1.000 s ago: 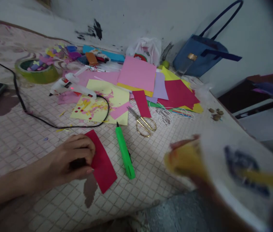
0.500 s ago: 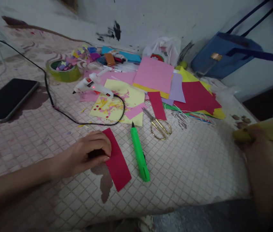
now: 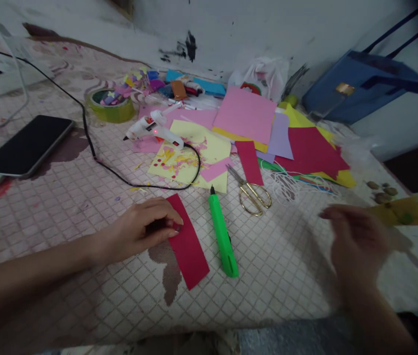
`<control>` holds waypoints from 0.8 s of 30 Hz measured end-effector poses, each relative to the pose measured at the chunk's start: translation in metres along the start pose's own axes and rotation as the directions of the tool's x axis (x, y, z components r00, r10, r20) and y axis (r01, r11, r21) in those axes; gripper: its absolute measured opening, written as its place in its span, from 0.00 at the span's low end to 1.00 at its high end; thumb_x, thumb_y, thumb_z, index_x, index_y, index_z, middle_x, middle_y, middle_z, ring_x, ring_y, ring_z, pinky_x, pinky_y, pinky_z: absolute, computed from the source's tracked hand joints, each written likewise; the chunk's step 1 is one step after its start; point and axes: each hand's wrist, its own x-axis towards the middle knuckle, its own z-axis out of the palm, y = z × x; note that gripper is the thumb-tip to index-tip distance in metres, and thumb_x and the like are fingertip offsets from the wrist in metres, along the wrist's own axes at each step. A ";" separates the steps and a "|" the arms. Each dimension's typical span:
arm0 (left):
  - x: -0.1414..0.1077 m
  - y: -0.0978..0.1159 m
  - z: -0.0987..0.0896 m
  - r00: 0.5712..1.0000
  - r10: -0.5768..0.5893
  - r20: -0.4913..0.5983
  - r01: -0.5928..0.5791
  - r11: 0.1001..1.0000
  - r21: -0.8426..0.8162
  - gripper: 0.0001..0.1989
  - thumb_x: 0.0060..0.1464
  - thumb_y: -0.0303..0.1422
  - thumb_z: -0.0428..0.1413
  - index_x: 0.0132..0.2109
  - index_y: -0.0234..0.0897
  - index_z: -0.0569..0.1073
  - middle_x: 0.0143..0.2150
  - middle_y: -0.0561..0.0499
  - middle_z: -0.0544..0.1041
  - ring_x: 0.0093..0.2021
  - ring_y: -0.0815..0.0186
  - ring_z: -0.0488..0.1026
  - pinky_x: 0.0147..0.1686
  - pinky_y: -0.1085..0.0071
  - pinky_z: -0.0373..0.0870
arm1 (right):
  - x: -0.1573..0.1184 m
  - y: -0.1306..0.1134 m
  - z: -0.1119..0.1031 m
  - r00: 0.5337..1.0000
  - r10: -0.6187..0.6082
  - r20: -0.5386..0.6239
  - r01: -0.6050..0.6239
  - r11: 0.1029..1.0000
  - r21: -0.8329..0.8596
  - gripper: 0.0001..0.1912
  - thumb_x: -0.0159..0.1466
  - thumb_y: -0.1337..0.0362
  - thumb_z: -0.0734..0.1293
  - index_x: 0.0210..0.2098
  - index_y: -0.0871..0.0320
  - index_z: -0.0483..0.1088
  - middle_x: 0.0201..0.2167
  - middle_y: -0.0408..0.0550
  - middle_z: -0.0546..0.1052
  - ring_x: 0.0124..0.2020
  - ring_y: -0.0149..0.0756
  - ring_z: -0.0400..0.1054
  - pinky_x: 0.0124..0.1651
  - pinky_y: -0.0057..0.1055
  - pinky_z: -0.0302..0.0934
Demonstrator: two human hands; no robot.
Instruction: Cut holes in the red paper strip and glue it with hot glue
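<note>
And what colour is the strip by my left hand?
Deep red; head view shows the paper strip best.

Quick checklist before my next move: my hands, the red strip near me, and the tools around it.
1. Left hand at the red strip: ok, fingertips at its left edge.
2. Right hand free of the yellow item: cannot tell, blurred.
3. Green tool apart from the strip: ok, lying to its right.
4. Scissors apart from the strip: ok, beyond the green tool.
5. Glue gun light off: not ok, glowing red.
6. Cord off the pale yellow sheet: not ok, crossing it.
</note>
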 end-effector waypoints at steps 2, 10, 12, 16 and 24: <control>0.001 0.001 0.000 1.000 -0.001 0.004 0.001 1.000 0.008 0.05 0.66 0.28 0.55 0.47 0.39 0.74 0.37 0.53 0.77 0.38 0.69 0.73 0.38 0.75 0.69 | -0.011 -0.025 0.019 0.895 -0.330 0.301 0.317 0.944 0.094 0.07 0.66 0.66 0.68 0.43 0.51 0.75 0.38 0.53 0.81 0.41 0.45 0.76 0.44 0.45 0.71; -0.001 0.000 -0.003 0.997 -0.054 -0.050 0.053 0.998 -0.019 0.06 0.66 0.29 0.54 0.48 0.40 0.74 0.41 0.52 0.78 0.39 0.70 0.76 0.38 0.76 0.72 | -0.005 -0.101 0.075 0.228 -0.854 0.468 0.875 0.390 0.285 0.16 0.70 0.75 0.62 0.52 0.53 0.73 0.58 0.51 0.77 0.42 0.40 0.73 0.44 0.41 0.71; -0.001 -0.001 -0.003 0.991 -0.085 -0.101 0.085 0.996 -0.004 0.07 0.66 0.29 0.54 0.48 0.40 0.75 0.44 0.51 0.78 0.42 0.68 0.77 0.41 0.74 0.73 | -0.005 -0.099 0.077 0.235 -0.892 0.387 0.867 0.372 0.332 0.12 0.70 0.74 0.62 0.48 0.56 0.73 0.53 0.51 0.80 0.40 0.38 0.74 0.42 0.38 0.72; -0.001 -0.006 0.000 0.991 -0.012 -0.137 0.015 1.000 0.023 0.10 0.65 0.30 0.56 0.52 0.40 0.75 0.52 0.47 0.78 0.56 0.61 0.74 0.55 0.65 0.73 | -0.016 -0.094 0.074 0.604 -0.737 0.302 0.540 0.658 0.525 0.13 0.72 0.69 0.62 0.54 0.54 0.69 0.53 0.54 0.80 0.50 0.43 0.77 0.47 0.42 0.74; 0.001 -0.014 -0.002 0.989 0.079 0.122 -0.093 0.989 0.117 0.33 0.59 0.43 0.63 0.67 0.41 0.63 0.66 0.40 0.69 0.70 0.50 0.61 0.69 0.45 0.57 | -0.032 -0.116 0.075 0.797 0.000 0.604 -0.507 0.544 0.669 0.16 0.63 0.61 0.74 0.48 0.45 0.68 0.36 0.42 0.81 0.31 0.35 0.75 0.30 0.32 0.72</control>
